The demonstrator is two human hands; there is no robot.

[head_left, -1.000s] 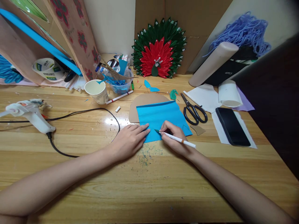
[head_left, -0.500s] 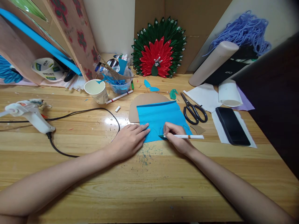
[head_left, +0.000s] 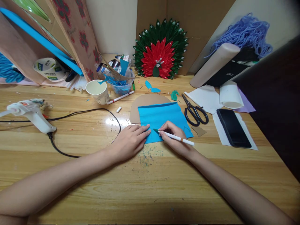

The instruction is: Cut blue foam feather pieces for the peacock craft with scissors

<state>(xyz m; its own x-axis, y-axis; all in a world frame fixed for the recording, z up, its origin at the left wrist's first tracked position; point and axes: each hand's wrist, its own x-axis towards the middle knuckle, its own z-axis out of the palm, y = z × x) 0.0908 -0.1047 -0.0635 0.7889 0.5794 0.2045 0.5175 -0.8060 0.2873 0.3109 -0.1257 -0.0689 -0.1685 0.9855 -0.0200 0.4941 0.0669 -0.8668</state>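
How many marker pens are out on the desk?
2 clearly: a white marker held in the right hand, tip on the blue paper, and a capped one beside the paper cup. More may sit in the plastic tub.

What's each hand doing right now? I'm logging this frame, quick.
Left hand: open, flat, pressing on the blue sheet's edge.
Right hand: closed around a white marker, tip on the sheet.

The felt sheet (head_left: 161, 117) is bright blue, lying on a tan cardboard cutout (head_left: 146, 103). The marker (head_left: 174, 137) is white with an orange band and green tip. The scissors (head_left: 194, 112) are black. The peacock ornament (head_left: 161, 50) is dark green around red. The yarn (head_left: 243, 31) is lavender, and the glue gun (head_left: 30, 114) white.
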